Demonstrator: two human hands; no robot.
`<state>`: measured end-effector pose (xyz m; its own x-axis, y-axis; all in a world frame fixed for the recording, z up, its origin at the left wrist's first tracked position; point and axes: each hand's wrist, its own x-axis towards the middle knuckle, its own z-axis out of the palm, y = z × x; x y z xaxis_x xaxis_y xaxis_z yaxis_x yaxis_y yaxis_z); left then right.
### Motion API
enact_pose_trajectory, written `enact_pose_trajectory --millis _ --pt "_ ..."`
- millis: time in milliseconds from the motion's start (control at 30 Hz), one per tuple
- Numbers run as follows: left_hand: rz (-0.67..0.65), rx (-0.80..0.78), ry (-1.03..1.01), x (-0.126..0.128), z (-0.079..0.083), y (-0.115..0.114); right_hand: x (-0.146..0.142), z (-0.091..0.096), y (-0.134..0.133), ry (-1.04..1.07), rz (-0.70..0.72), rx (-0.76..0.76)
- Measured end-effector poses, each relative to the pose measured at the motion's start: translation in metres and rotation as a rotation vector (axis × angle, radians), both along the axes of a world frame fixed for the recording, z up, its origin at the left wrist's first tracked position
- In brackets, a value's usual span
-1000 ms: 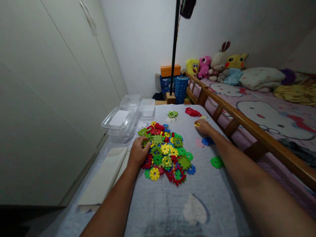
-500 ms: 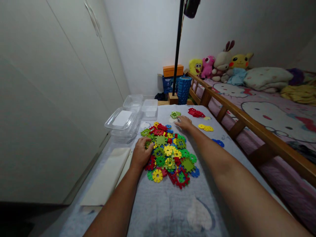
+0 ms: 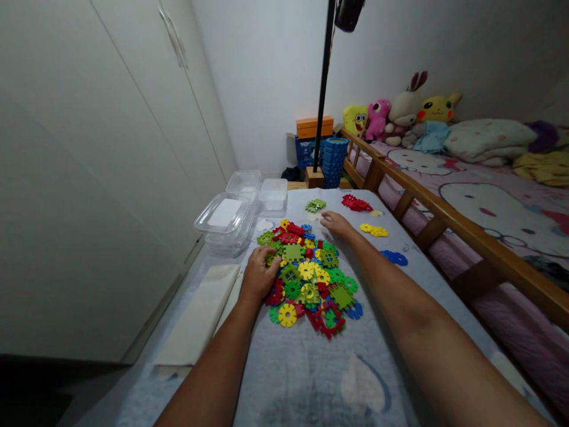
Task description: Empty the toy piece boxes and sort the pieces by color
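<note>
A mixed pile of plastic building pieces (image 3: 306, 271) in red, yellow, green and blue lies in the middle of the cloth-covered table. At its left edge rests my left hand (image 3: 260, 270), thumb and fingers apart, fingertips on the green pieces. Beyond the pile, my right hand (image 3: 336, 224) hovers low over the cloth with its fingers apart and nothing seen in them. Just past its fingertips is a small group of light green pieces (image 3: 315, 206). Farther right lie red pieces (image 3: 356, 203), yellow pieces (image 3: 374, 230) and blue pieces (image 3: 395, 257), each in its own group.
Clear plastic containers (image 3: 224, 216) stand at the table's back left. Folded cream sheets (image 3: 200, 317) lie along the left side. A black pole on a wooden base (image 3: 315, 177) rises behind the table. The wooden bed rail (image 3: 438, 207) runs along the right.
My right hand has drawn back slightly from the light green group, where a piece now lies flatter. My left hand stays at the pile. The view has shifted slightly.
</note>
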<state>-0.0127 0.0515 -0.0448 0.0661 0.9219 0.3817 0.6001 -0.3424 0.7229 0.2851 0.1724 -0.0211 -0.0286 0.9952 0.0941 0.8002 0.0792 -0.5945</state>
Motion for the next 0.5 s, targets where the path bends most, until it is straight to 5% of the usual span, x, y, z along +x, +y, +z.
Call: enact_pose_trajectory --millis 233,500 --pt "0.006 -0.006 -0.004 0.0 0.001 0.0 -0.009 0.002 -0.046 0.195 0.166 -0.077" --pt "0.008 -0.019 -0.013 0.001 0.004 -0.001 -0.01 0.004 -0.069 0.147 0.27 -0.077"
